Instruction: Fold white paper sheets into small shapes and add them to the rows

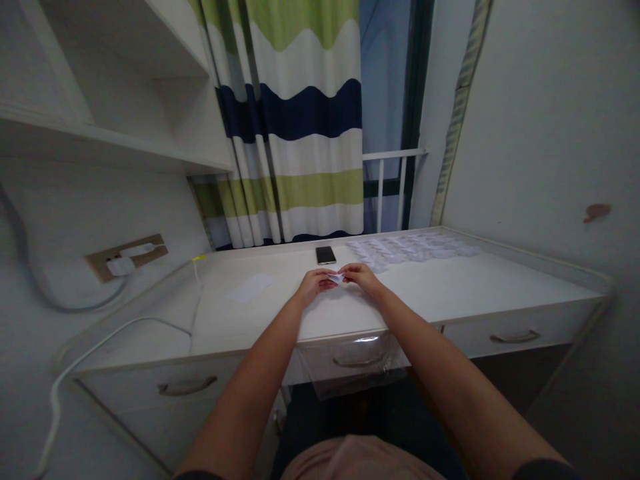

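Paper, small and white, is pinched between left hand and right hand, at the desk, just nearer than the phone. Its edges are best kept aligned under light, even pressure. Its folds are partly covered; contact with the desk cannot be told.

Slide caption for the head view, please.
Left hand and right hand hold a small paper piece at the desk, a phone just beyond.
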A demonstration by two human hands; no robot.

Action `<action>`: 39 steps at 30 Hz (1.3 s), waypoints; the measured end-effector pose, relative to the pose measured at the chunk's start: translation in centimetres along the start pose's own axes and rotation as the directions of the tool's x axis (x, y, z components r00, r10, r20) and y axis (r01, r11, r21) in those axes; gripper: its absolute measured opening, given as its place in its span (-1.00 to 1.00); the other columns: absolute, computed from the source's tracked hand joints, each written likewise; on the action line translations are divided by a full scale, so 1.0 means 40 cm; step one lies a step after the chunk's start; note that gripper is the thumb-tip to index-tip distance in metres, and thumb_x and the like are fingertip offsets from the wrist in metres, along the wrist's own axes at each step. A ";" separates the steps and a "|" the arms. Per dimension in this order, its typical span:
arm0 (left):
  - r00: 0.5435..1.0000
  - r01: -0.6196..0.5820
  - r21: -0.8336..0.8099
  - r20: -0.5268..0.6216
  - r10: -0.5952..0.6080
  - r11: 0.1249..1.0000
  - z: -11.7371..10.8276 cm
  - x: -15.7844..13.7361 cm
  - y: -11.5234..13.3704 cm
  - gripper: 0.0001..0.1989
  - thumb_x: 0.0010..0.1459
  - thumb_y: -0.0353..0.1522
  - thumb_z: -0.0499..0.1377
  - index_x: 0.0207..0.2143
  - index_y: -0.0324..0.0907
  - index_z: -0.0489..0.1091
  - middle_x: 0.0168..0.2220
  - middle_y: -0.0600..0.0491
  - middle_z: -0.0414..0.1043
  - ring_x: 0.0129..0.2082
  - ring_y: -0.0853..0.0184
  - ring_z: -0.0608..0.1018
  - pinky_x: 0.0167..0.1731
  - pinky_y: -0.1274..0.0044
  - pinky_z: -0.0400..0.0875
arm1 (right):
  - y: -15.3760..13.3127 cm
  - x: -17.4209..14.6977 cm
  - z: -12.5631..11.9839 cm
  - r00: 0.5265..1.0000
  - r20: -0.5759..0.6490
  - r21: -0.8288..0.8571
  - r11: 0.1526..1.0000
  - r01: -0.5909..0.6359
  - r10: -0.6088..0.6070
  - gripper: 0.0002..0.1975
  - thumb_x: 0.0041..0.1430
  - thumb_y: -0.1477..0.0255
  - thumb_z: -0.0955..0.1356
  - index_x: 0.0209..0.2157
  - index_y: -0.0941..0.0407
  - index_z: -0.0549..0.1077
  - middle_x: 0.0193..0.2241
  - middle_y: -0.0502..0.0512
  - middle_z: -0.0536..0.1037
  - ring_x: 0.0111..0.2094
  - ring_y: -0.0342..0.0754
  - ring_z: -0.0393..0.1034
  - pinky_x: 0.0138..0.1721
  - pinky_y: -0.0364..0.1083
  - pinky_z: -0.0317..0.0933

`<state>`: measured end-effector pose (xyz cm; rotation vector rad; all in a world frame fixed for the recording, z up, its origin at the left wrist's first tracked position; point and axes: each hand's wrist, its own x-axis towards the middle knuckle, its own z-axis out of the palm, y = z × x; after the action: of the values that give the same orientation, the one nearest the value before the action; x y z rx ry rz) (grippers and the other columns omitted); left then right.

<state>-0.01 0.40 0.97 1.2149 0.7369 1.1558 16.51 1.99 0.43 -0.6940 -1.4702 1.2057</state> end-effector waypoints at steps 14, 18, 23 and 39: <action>0.997 -0.038 0.105 -0.058 0.044 0.994 0.003 0.007 -0.016 -0.78 -0.24 -0.38 0.30 -0.47 -0.29 0.39 -0.55 0.04 0.45 -0.53 0.44 0.48 -0.41 0.54 0.38 | 0.011 0.003 0.000 0.998 -0.052 -0.106 0.994 0.018 -0.024 -0.80 -0.26 0.34 0.41 -0.56 0.18 0.51 -0.60 0.03 0.49 -0.54 -0.18 0.33 -0.39 -0.14 0.24; 0.987 -0.125 0.207 -0.068 0.142 0.970 0.002 0.012 -0.023 -0.71 -0.28 -0.38 0.32 -0.42 -0.27 0.38 -0.60 0.13 0.40 -0.57 0.46 0.46 -0.44 0.56 0.37 | 0.013 0.000 0.002 0.999 -0.032 -0.116 0.993 0.021 -0.025 -0.73 -0.31 0.38 0.45 -0.45 0.17 0.50 -0.61 -0.02 0.47 -0.57 -0.18 0.34 -0.43 -0.14 0.26; 0.971 -0.205 0.281 -0.066 0.232 0.938 0.004 0.011 -0.014 -0.73 -0.28 -0.40 0.30 -0.43 -0.25 0.37 -0.62 0.13 0.39 -0.58 0.46 0.45 -0.51 0.62 0.32 | 0.012 -0.004 0.002 0.999 -0.041 -0.021 1.000 0.010 -0.011 -0.58 -0.34 0.38 0.47 -0.31 0.15 0.45 -0.69 -0.13 0.40 -0.60 -0.19 0.35 -0.44 -0.15 0.29; 0.972 -0.220 0.325 -0.002 0.233 0.920 0.024 0.005 -0.025 -0.59 -0.34 -0.44 0.31 -0.36 -0.22 0.26 -0.60 0.23 0.31 -0.61 0.50 0.43 -0.56 0.64 0.32 | 0.030 0.014 -0.001 0.993 -0.107 -0.177 0.983 0.037 -0.057 -0.71 -0.34 0.38 0.45 -0.46 0.16 0.44 -0.65 -0.10 0.39 -0.62 -0.24 0.24 -0.57 -0.22 0.17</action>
<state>1.19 0.34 0.26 1.5890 0.8564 1.2855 16.18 2.90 -0.49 -0.8280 -1.5017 0.9934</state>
